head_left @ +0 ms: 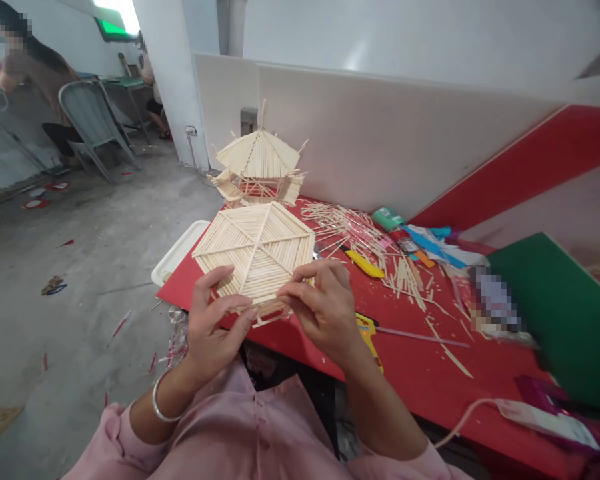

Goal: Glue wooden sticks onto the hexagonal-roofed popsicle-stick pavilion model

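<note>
A hexagonal panel of thin wooden sticks [253,250], with spokes crossing at its centre, is held up over the near left part of the red table [300,337]. My left hand [215,320] grips its lower left edge, the fingers curled around it. At the lower right edge, the thumb and fingers of my right hand [325,300] are pinched together against the panel; a small stick piece may be between them, but I cannot make it out. Just behind the panel stands a pagoda-shaped stick model [261,160] with a pointed roof.
Loose sticks [340,230] lie scattered across the table. A yellow utility knife [364,263], a yellow glue gun [369,337], a green board [560,313] and a white power strip [547,423] are to the right. Behind left, a person [45,73] sits by a grey chair [93,117].
</note>
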`<action>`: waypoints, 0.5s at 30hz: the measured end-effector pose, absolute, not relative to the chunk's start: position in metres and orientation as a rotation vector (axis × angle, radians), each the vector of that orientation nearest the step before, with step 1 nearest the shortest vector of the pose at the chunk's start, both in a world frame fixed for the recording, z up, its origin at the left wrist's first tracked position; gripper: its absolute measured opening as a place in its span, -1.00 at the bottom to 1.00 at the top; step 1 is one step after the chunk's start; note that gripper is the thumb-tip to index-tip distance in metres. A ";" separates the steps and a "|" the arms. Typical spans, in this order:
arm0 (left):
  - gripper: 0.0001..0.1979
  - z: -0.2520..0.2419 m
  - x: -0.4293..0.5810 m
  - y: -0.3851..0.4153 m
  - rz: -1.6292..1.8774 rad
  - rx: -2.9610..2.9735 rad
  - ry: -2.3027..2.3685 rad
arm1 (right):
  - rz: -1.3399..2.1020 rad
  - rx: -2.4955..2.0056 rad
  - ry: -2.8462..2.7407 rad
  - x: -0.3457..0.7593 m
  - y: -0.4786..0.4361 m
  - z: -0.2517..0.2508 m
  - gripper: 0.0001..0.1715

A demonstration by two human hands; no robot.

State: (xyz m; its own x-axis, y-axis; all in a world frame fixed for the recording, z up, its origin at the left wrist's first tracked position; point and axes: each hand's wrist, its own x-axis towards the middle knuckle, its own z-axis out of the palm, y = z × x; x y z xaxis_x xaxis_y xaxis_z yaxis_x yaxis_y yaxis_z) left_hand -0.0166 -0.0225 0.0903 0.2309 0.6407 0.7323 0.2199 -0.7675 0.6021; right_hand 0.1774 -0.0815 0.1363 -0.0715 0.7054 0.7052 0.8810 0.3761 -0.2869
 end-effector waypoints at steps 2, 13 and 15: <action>-0.88 0.090 -0.016 -0.023 1.572 2.125 0.808 | -0.270 -1.411 -1.781 0.175 -0.084 0.134 -0.80; -0.86 0.090 -0.012 -0.023 1.624 2.091 0.841 | 0.129 -1.319 -1.205 0.176 -0.093 0.100 -0.86; -0.87 0.091 -0.012 -0.024 1.623 2.102 0.833 | 0.181 -1.284 -1.161 0.175 -0.092 0.098 -0.88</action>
